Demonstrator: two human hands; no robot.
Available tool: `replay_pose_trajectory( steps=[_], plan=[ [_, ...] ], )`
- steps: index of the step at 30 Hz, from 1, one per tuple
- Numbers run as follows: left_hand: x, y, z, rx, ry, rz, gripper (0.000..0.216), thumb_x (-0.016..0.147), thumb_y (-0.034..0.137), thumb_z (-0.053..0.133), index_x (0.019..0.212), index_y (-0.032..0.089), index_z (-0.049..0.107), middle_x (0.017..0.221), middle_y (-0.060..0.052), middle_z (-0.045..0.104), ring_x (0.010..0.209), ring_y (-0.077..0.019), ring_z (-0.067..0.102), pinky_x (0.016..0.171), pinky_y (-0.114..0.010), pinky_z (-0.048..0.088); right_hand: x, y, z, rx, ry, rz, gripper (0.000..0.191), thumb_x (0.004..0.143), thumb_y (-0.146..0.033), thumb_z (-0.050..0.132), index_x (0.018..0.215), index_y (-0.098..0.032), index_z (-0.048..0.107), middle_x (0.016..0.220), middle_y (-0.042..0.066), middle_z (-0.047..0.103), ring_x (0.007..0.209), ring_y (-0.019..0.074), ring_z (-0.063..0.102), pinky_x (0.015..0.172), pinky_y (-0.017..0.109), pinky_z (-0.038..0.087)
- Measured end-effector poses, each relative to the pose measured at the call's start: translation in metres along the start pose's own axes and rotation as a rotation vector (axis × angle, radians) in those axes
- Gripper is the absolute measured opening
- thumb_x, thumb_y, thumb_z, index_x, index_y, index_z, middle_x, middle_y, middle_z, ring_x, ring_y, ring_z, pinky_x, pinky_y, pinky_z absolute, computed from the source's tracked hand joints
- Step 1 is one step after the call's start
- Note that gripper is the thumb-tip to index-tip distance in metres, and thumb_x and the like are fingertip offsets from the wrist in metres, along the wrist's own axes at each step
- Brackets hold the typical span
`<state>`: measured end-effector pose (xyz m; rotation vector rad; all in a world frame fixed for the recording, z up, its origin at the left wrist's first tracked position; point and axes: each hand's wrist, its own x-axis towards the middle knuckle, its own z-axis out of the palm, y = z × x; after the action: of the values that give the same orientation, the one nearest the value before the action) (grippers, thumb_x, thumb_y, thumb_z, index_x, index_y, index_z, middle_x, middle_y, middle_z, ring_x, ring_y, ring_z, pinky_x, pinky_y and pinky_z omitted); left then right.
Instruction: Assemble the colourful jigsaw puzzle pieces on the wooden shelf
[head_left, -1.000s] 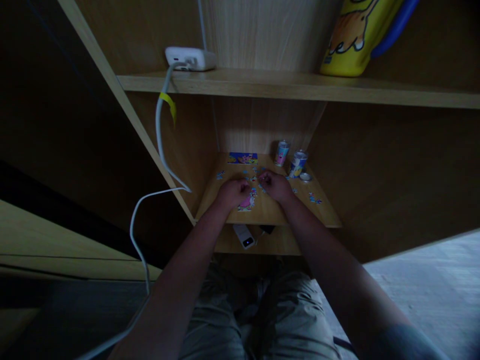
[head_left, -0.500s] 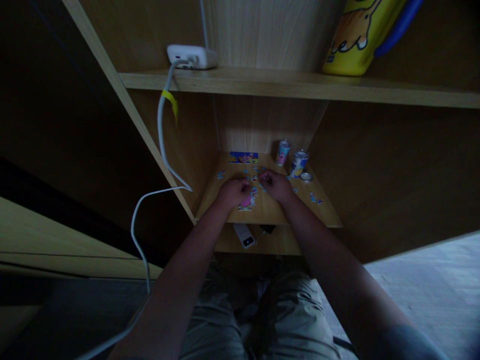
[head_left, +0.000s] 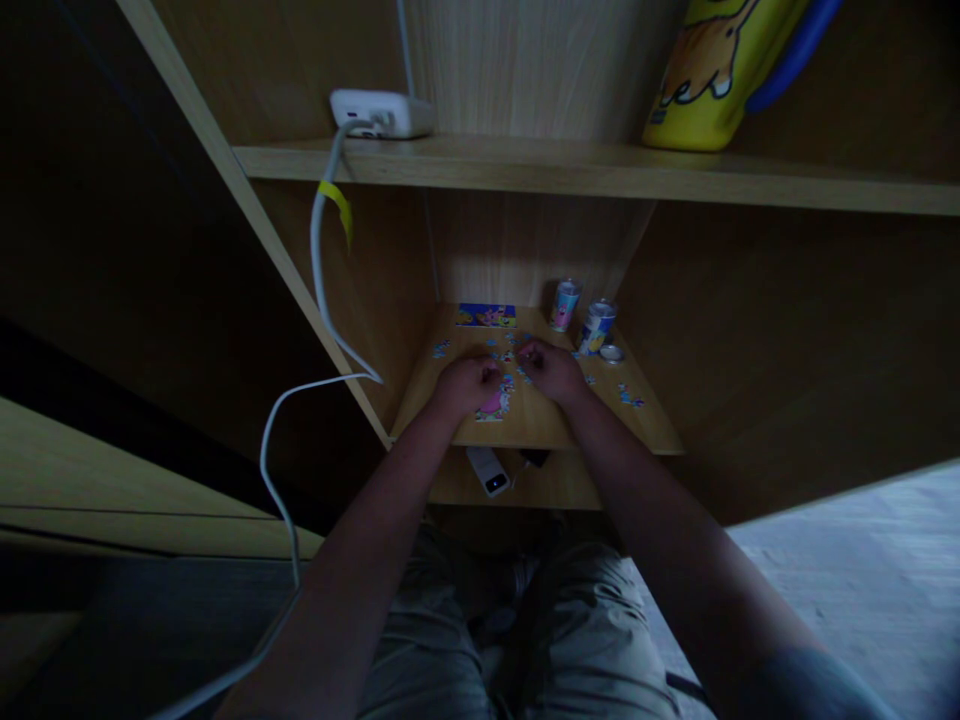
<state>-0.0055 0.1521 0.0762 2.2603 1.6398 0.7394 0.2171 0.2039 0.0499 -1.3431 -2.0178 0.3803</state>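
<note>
On the low wooden shelf my left hand (head_left: 468, 384) is closed with its fingers curled, just above a partly joined jigsaw puzzle (head_left: 491, 404) with a pink figure. What those fingers hold, if anything, is too small to make out. To its right, my right hand (head_left: 553, 370) is pinched closed over loose puzzle pieces (head_left: 524, 375); the contents of its fingertips cannot be made out. More small puzzle pieces (head_left: 508, 355) lie between and beyond the hands. A colourful picture card (head_left: 487, 316) lies flat at the back of the shelf.
Two printed cans (head_left: 565, 305) (head_left: 598, 327) stand at the back right, beside a round lid (head_left: 611, 354). Loose pieces (head_left: 630, 396) lie far right. Above are a white charger (head_left: 382, 113) with a hanging cable (head_left: 317, 260) and a yellow mug (head_left: 694, 90). Below lies a phone (head_left: 487, 471).
</note>
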Motion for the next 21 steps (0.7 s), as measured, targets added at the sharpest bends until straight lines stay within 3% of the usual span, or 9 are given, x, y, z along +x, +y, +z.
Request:
replay_pose_trajectory(
  steps=[21],
  plan=[
    [0.0006, -0.0034, 0.0013, -0.006, 0.005, 0.035, 0.018, 0.1, 0.029, 0.063, 0.094, 0.022, 0.078, 0.085, -0.005, 0.08, 0.077, -0.0219, 0.07, 0.069, -0.033, 0.043, 0.0002, -0.0007, -0.0005, -0.015, -0.008, -0.006, 0.014, 0.103, -0.032, 0.067, 0.109, -0.026, 0.078, 0.101, 0.003, 0.083, 0.088, 0.0219, 0.076, 0.079, 0.031, 0.054]
  ],
)
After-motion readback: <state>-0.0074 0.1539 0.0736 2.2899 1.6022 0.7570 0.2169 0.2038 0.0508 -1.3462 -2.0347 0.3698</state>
